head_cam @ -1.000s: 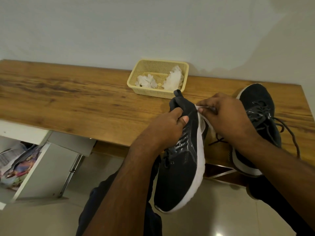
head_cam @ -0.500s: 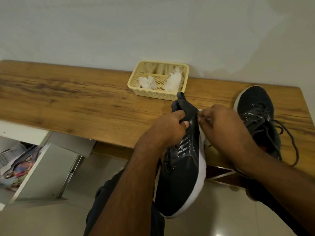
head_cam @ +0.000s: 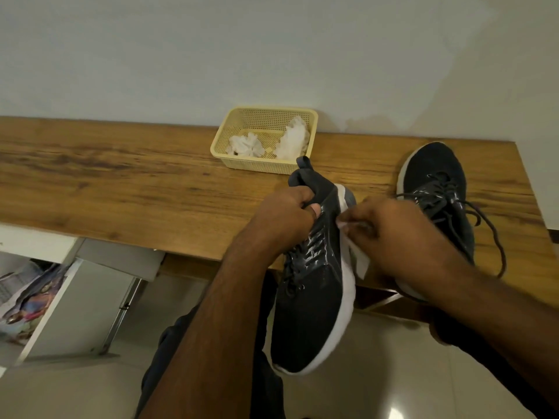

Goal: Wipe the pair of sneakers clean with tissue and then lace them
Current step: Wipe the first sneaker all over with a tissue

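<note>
No writing is legible. Left hand grips the sneaker; right hand pinches tissue against its sole, before the wooden table.

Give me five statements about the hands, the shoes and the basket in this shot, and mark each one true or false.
1. The left hand grips the held sneaker near its heel. True.
2. The right hand is empty. False: it pinches a white tissue against the sole's edge.
3. The other sneaker lies on the wooden table. True.
4. The basket holds nothing. False: crumpled tissues lie in it.
5. The other sneaker has no laces. False: dark laces trail from it.
</note>
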